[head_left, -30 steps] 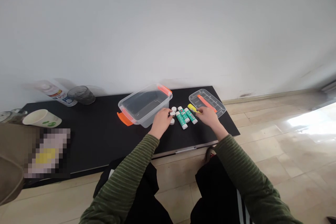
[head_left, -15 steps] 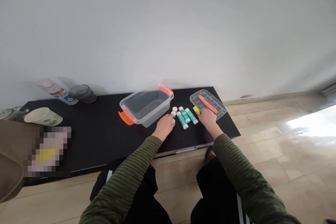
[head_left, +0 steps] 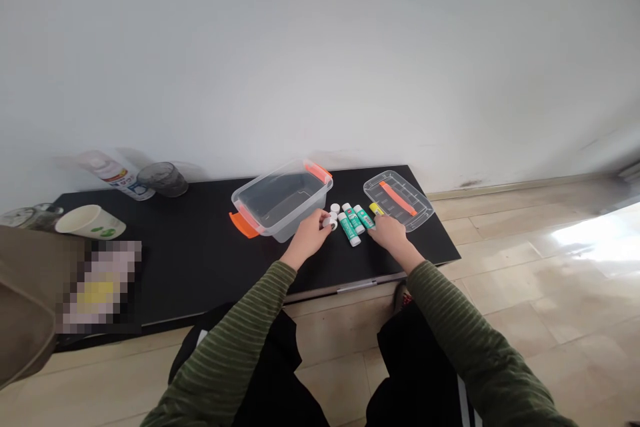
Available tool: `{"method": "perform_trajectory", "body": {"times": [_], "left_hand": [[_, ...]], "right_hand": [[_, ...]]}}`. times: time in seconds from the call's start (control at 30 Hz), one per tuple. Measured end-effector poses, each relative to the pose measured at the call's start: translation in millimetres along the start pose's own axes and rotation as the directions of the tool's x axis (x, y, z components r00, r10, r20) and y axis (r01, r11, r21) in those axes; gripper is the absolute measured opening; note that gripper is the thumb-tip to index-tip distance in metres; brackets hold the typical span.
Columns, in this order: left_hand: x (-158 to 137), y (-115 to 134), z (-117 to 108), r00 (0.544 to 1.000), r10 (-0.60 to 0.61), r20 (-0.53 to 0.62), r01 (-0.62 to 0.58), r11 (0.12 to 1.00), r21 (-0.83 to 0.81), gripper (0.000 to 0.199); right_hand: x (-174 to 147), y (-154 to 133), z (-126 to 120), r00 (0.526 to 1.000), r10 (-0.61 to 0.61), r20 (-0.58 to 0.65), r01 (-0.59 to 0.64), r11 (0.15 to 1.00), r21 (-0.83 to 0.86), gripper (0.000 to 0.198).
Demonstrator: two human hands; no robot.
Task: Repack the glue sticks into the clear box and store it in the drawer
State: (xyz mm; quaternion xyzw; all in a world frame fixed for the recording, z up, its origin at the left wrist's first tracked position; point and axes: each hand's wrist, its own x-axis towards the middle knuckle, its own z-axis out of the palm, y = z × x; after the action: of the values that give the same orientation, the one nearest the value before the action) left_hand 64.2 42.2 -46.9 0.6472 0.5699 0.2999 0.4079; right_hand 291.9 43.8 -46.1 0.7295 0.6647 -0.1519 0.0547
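Observation:
Several small white round pieces [head_left: 335, 209] stand close together beside a clear plastic box. My left hand [head_left: 311, 237] has its thumb and fingertips around the nearest white piece [head_left: 329, 222], which rests low over the black tabletop. To the right lie three green-and-white glue sticks [head_left: 349, 229], side by side. My right hand [head_left: 390, 235] is closed at the near end of the rightmost green glue stick [head_left: 365, 217]. A yellow stick [head_left: 375, 209] lies just beyond these fingers, partly hidden by them.
The open clear box [head_left: 280, 207] with orange latches stands left of the white pieces. Its clear lid [head_left: 420, 207] with an orange handle lies at right. On the left of the black table [head_left: 200, 253] are a paper cup [head_left: 90, 222], a spray can [head_left: 123, 180] and a dark glass [head_left: 164, 179].
My left hand has drawn back slightly, uncovering more of the white pieces. My right hand has shifted left and nearer, from the yellow stick to the rightmost green glue stick.

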Motion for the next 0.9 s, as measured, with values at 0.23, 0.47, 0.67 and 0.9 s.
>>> {"method": "perform_trajectory", "body": {"times": [0.23, 0.47, 0.67, 0.9], "left_hand": [[-4.6, 11.5, -5.0, 0.966, -0.179, 0.185, 0.256, 0.596, -0.761, 0.018], [-3.0, 15.9, -7.5, 0.947, -0.233, 0.22, 0.298, 0.387, -0.873, 0.005], [-3.2, 18.6, -7.1, 0.956, -0.228, 0.187, 0.262, 0.368, -0.892, 0.009], [-3.7, 18.1, -7.2, 0.967, -0.219, 0.133, 0.222, 0.46, -0.86, 0.009]], "right_hand": [[-0.5, 9.7, -7.6, 0.998, 0.062, -0.034, -0.059, 0.996, 0.065, 0.031], [-23.4, 15.1, -12.9, 0.965, -0.186, -0.186, 0.259, 0.782, 0.566, 0.023], [-41.0, 0.1, -12.4, 0.921, -0.319, -0.225, 0.384, 0.643, 0.662, 0.022], [-42.1, 3.1, -22.6, 0.887, -0.276, -0.371, 0.452, 0.686, 0.571, 0.027]]}}
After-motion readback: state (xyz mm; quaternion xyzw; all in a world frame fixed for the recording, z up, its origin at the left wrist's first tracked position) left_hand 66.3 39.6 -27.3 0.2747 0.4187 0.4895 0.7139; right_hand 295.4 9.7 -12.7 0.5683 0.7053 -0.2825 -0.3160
